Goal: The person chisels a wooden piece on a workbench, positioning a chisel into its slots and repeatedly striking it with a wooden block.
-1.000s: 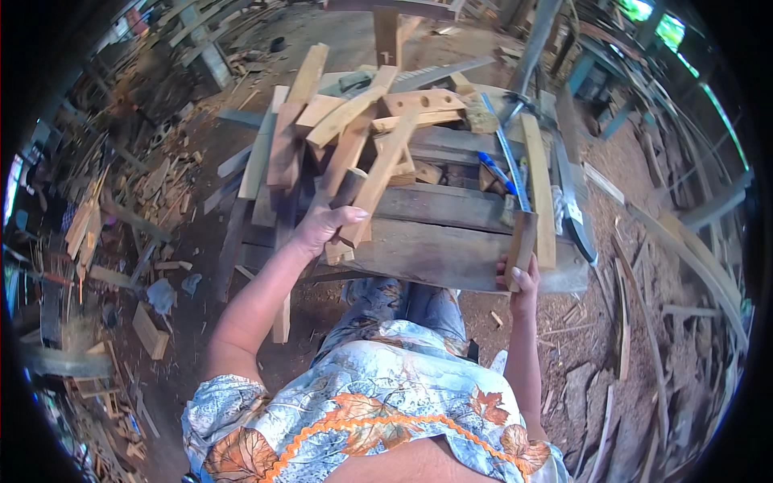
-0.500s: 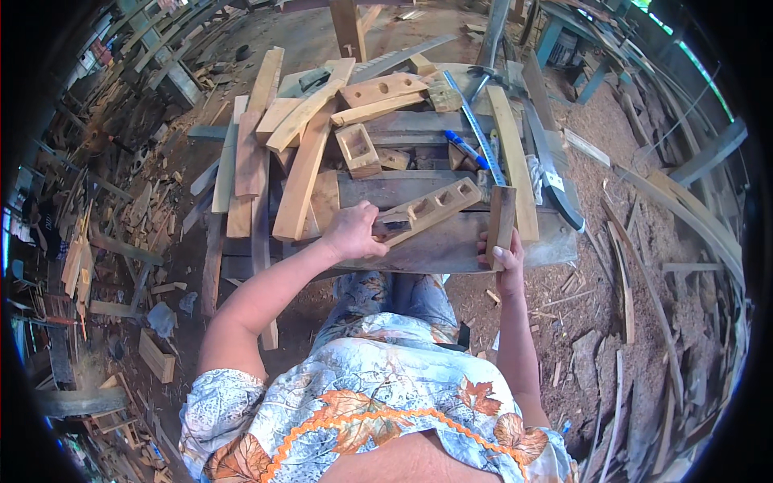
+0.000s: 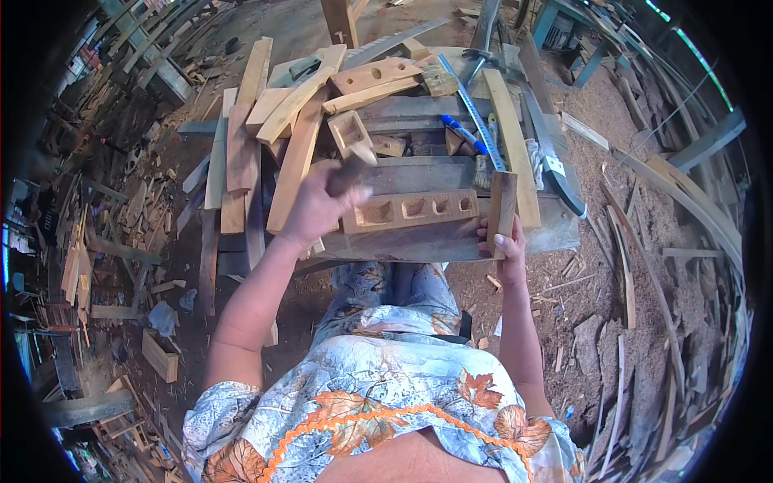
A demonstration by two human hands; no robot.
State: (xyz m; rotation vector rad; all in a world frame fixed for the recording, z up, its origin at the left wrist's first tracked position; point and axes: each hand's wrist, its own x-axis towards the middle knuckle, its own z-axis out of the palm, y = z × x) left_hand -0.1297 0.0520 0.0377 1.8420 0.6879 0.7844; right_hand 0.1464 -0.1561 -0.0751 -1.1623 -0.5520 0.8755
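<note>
My left hand point(image 3: 316, 205) is closed round a short dark wooden block point(image 3: 348, 175), raised over the bench and smeared by motion. Just to its right lies a wooden bar with several square holes of different sizes point(image 3: 415, 211), flat along the near side of the bench. At that bar's right end, my right hand point(image 3: 509, 241) grips a wooden block point(image 3: 503, 205) that stands upright, fingers behind and thumb in front. A small hollowed wooden block point(image 3: 349, 131) sits beyond my left hand.
On the plank bench point(image 3: 539, 240) lie several boards, a wooden bar with round holes point(image 3: 374, 76), a blue marker point(image 3: 465, 134), a blue ruler point(image 3: 475, 113), a brush point(image 3: 481, 173), a hammer point(image 3: 481, 58) and a handsaw point(image 3: 555, 177). Wood scraps cover the floor.
My left hand has lifted up and left, taking the dark block away from the bar with square holes. That bar has turned to lie more level. My right hand keeps its block nearly in place.
</note>
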